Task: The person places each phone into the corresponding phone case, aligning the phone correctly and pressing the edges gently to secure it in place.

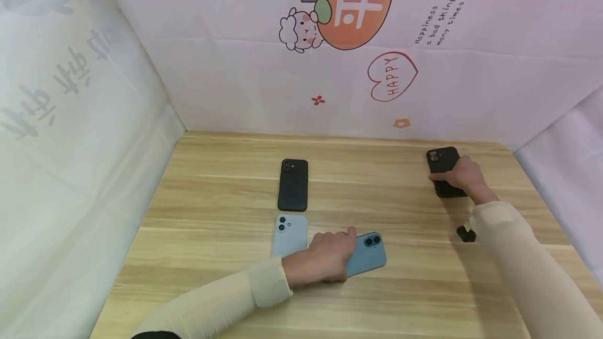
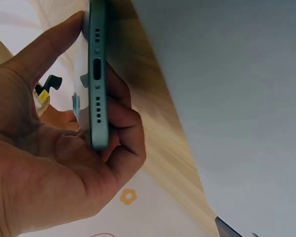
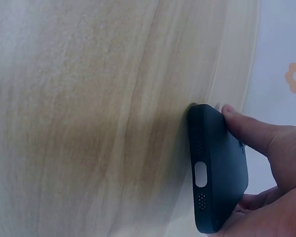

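Note:
My left hand grips a blue phone by its lower end, its two camera lenses facing up. In the left wrist view, the thumb lies along one side of the blue phone and the fingers curl round the other; its bottom edge with the charging port faces the camera. At the right back, my right hand holds a black phone across its width. The right wrist view shows thumb and fingers at opposite sides of that black phone, its port cutout toward the camera.
A second black phone lies on the wooden table, left of centre. Just in front of it is a pale blue phone, partly hidden by my left hand. White printed cloth hangs behind the table and at both sides.

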Action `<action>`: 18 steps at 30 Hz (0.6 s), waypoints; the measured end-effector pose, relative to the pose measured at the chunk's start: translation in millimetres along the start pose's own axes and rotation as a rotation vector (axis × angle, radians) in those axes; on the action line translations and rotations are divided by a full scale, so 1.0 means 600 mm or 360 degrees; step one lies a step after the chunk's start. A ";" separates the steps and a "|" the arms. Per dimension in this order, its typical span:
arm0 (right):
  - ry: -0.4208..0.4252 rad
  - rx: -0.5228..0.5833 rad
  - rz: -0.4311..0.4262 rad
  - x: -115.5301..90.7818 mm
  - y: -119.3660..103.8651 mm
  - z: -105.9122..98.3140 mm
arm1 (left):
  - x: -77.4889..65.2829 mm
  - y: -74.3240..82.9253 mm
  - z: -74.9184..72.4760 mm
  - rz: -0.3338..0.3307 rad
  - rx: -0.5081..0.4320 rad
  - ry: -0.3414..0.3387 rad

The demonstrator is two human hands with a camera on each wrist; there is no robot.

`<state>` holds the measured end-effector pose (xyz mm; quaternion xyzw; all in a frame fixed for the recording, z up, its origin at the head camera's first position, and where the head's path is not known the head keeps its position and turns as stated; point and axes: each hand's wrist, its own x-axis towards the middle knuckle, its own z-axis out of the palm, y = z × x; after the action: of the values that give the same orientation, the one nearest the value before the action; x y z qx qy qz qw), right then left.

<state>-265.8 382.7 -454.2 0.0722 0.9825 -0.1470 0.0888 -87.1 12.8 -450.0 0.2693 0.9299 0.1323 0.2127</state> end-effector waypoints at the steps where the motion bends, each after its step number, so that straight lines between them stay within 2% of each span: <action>1: 0.0004 0.0001 0.0007 0.000 0.000 -0.001 | 0.000 -0.001 0.000 0.0009 -0.0010 0.0005; 6: 0.0059 0.0047 0.0041 0.005 -0.001 -0.004 | -0.001 -0.003 0.001 0.0069 -0.0085 0.0032; 10: 0.0081 0.0119 -0.0031 0.008 0.001 -0.007 | -0.003 -0.005 0.003 0.0128 -0.0166 0.0065; 14: 0.0059 0.0176 -0.0116 0.007 0.002 -0.012 | -0.002 -0.011 0.007 0.0183 -0.0233 0.0089; 18: -0.0001 0.0201 -0.0135 0.002 -0.006 -0.019 | 0.001 -0.020 0.008 0.0185 -0.0348 0.0086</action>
<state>-269.3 383.0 -442.8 0.0360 0.9734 -0.2124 0.0780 -90.9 3.7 -458.7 0.2944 0.8981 0.2523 0.2076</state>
